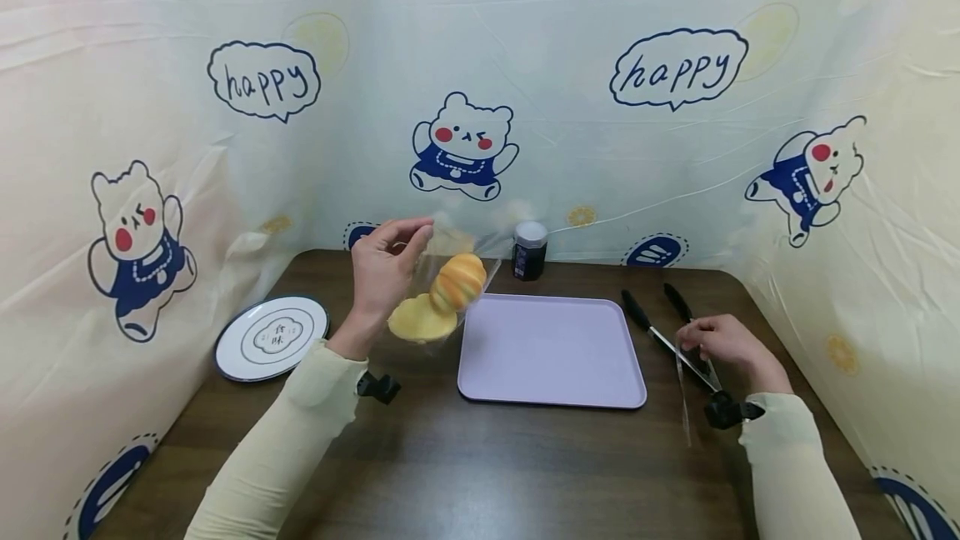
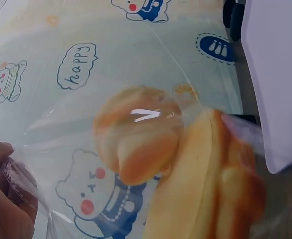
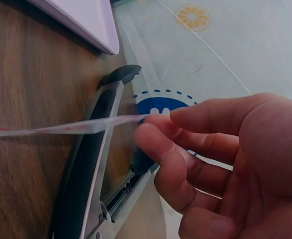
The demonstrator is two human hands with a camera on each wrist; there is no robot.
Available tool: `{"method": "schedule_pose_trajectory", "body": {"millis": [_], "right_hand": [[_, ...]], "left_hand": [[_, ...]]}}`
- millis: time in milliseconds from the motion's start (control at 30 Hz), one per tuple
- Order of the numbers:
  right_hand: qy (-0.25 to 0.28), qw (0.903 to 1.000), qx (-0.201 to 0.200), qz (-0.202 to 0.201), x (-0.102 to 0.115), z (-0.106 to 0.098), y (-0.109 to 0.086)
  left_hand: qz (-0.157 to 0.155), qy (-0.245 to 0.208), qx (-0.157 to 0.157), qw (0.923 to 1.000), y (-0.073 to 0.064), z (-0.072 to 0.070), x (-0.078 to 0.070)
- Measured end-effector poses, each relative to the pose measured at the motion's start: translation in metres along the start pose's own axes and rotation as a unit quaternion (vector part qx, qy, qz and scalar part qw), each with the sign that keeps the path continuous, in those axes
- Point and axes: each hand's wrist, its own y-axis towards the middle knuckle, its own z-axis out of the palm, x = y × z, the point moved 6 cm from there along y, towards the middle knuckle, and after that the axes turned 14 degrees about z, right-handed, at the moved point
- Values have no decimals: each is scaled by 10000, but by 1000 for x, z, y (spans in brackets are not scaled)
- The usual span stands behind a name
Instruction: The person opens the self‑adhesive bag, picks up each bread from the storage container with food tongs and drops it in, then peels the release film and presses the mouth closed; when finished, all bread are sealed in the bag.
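Observation:
My left hand [image 1: 381, 273] pinches the top of a clear plastic bag [image 2: 61, 132], raised over the table left of the lilac tray [image 1: 551, 350]. Inside the bag are bread-like pieces: a ridged golden-brown bun [image 1: 459, 282] and a pale yellow piece [image 1: 422, 319]. In the left wrist view a round bun [image 2: 148, 159] and a longer piece of bread [image 2: 185, 184] show through the film. Over at the right, my right hand [image 1: 727, 342] pinches a thin clear plastic strip [image 3: 61, 127] that hangs down. Black-handled metal tongs [image 1: 662, 337] lie beneath and beside that hand.
A white plate [image 1: 255, 340] with a dark rim lies at the table's left. Behind the tray stands a dark jar [image 1: 530, 257] with a pale lid. A printed curtain [image 1: 570, 148] closes off the back and both sides of the brown table [image 1: 480, 473].

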Motion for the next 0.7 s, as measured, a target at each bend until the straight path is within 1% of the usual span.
{"method": "schedule_pose_trajectory", "body": {"millis": [200,333,433,533,600,700], "right_hand": [[-248,9988,-359,209,-2,-5,-2],[-292,9971,-660,230,1,-9,-5],[-249,9955,-914,66,11,-11,-9],[-168,9932,-1136,-206,26,-12,-15],[-54,9920,-1195,-409,38,-10,-21],[231,9914,-1096,-674,58,-6,-28]], "left_hand": [[-9,113,40,9999,0,-1,2],[-138,128,67,9998,-1,0,3],[-221,56,81,9997,-2,1,2],[-264,-72,99,9996,-3,4,-1],[-273,-145,129,9994,-3,6,-2],[-210,-270,192,9992,-2,9,-5]]}}
